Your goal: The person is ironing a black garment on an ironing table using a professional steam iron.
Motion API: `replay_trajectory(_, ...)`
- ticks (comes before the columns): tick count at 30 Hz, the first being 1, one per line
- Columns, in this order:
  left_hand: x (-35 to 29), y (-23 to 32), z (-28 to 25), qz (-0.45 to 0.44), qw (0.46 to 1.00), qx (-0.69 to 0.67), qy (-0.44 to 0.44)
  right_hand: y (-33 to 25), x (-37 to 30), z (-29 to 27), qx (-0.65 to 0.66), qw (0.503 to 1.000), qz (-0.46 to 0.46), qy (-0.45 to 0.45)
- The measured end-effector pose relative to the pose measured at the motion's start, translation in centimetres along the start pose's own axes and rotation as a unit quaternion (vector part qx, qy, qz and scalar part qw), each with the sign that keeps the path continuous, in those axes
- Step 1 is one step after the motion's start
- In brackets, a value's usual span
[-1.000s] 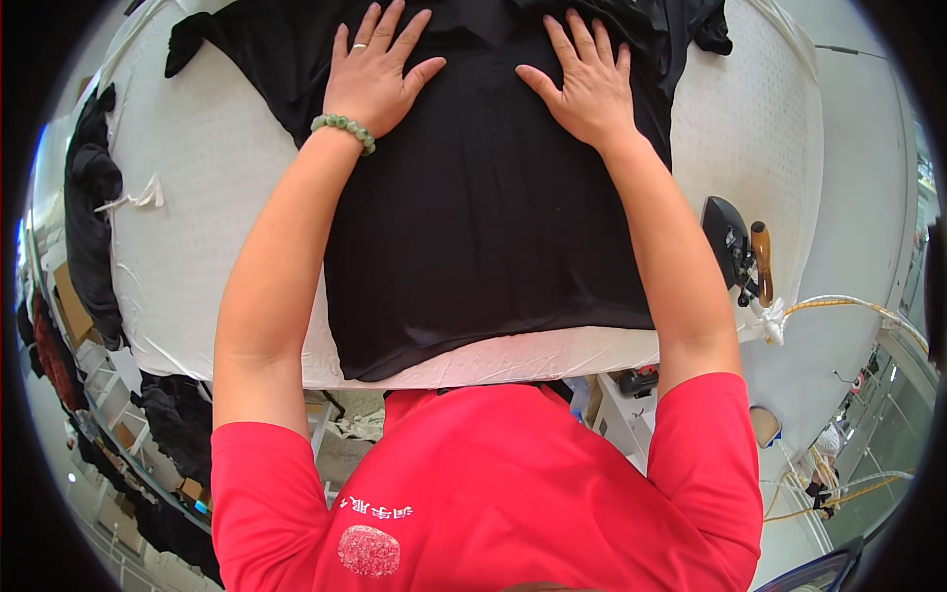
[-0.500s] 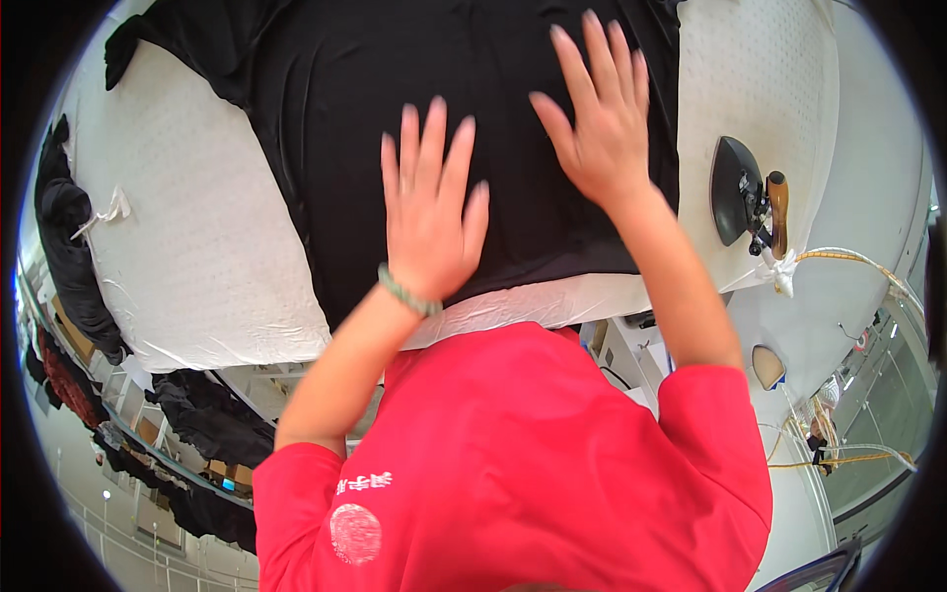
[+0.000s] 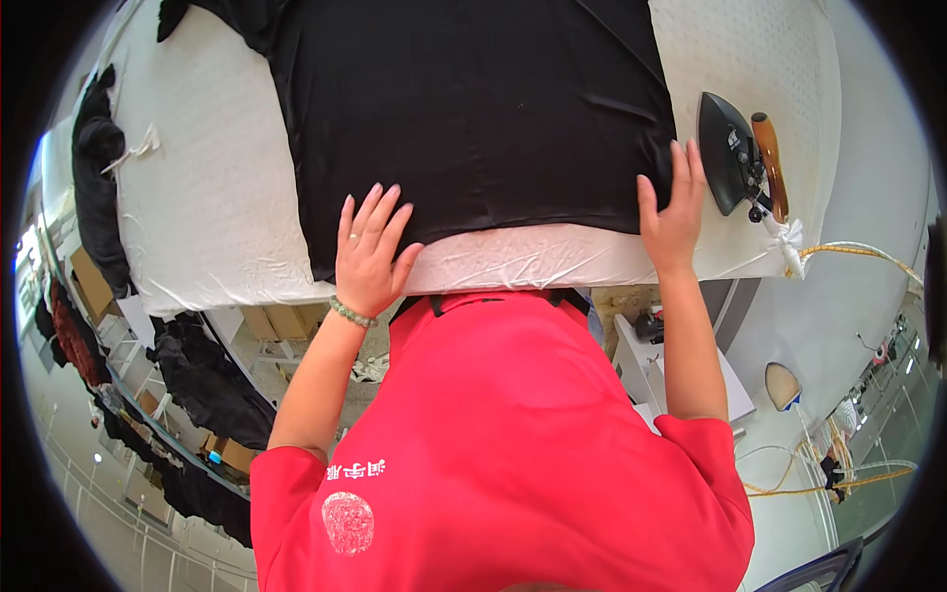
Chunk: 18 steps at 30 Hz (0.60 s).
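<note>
A black garment [image 3: 473, 128] lies spread over the white-covered ironing table [image 3: 207, 197], its lower edge close to the table's near side. My left hand [image 3: 373, 252] rests open and flat near the garment's lower left corner, a green bead bracelet at its wrist. At the lower right corner my right hand [image 3: 676, 212] is open too, fingers stretched along the garment's side edge. An iron [image 3: 730, 158] with a wooden handle stands on the table to the right of my right hand. Neither hand holds anything.
Dark cloth [image 3: 99, 187] hangs over the table's left end. Black garments [image 3: 212, 380] hang at the lower left, with cardboard boxes [image 3: 286, 321] beneath the table. A yellow-and-white hose [image 3: 858, 249] runs from the iron to the right. A white cabinet [image 3: 710, 375] stands below the table.
Both hands have slid toward me and apart, from the garment's middle to its lower corners. Small creases remain at the right side. The view has shifted slightly.
</note>
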<state>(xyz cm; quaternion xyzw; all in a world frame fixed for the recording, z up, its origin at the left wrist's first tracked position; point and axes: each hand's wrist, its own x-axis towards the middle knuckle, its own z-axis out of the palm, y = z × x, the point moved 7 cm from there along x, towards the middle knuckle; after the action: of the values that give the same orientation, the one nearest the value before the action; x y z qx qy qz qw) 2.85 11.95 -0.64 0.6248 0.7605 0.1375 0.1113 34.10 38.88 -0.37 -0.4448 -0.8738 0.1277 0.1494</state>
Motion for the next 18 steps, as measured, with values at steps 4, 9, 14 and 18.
replay_trajectory(4, -3.8, -2.0, -2.3, -0.151, 0.975, 0.023, 0.16, 5.2, -3.6, -1.1, 0.18, 0.928, 0.317, -0.071)
replay_trajectory(9, -7.3, -9.0, -1.2, -0.499, 0.861, -0.052, 0.086, 6.5, -2.8, 1.6, 0.137, 0.943, 0.25, -0.172)
replay_trajectory(14, -6.9, -10.1, -3.6, -0.425, 0.874, -0.102, 0.213, 7.9, -1.2, 1.6, 0.359, 0.897, 0.249, -0.072)
replay_trajectory(18, -10.0, -9.0, -4.4, -0.467, 0.693, -0.436, 0.333, 6.6, -1.0, -2.2, 0.508, 0.807, 0.291, -0.073)
